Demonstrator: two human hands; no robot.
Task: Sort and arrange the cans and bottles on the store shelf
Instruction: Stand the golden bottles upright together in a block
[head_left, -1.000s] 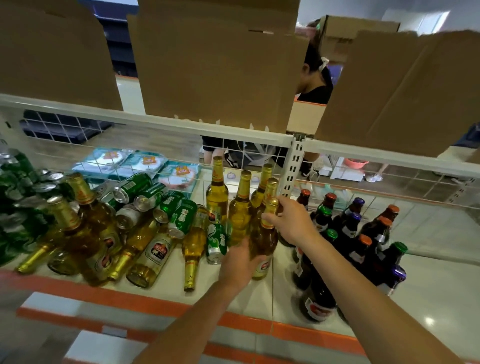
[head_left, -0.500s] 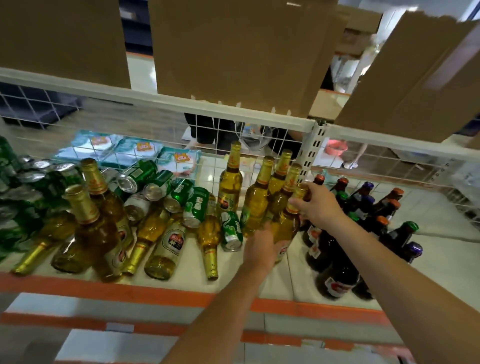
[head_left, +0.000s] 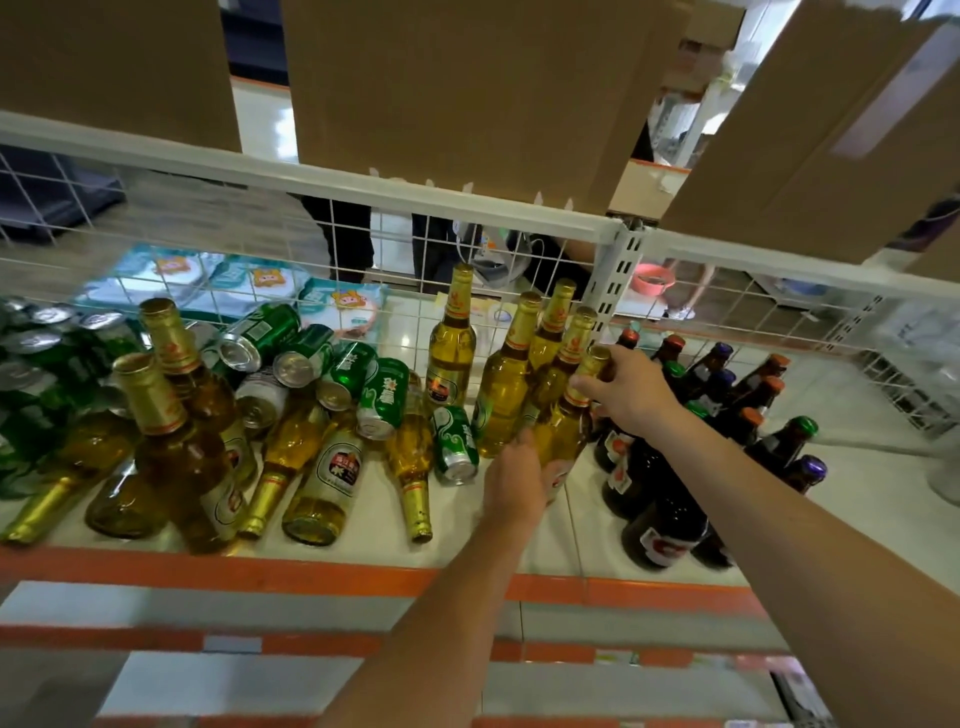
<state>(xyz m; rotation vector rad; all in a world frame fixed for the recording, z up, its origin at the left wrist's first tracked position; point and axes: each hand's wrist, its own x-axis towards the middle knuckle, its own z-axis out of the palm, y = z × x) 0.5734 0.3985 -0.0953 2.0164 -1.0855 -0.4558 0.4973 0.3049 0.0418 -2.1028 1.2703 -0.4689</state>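
Barely anything changes: right hand (head_left: 631, 395) still grips the front gold beer bottle (head_left: 563, 434) by the neck, left hand (head_left: 514, 480) wraps its base, settling it upright in the gold row (head_left: 501, 387).

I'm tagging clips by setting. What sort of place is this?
Likely a shop: a white shelf with an orange front strip and wire back, crowded with beer bottles and green cans, cardboard boxes above.

Golden bottles (head_left: 501, 384), gold foil necks (red band below); green cans (head_left: 383, 397), white lettering; dark brown bottles (head_left: 660, 525), orange, green, purple caps; shelf edge (head_left: 208, 571) orange.
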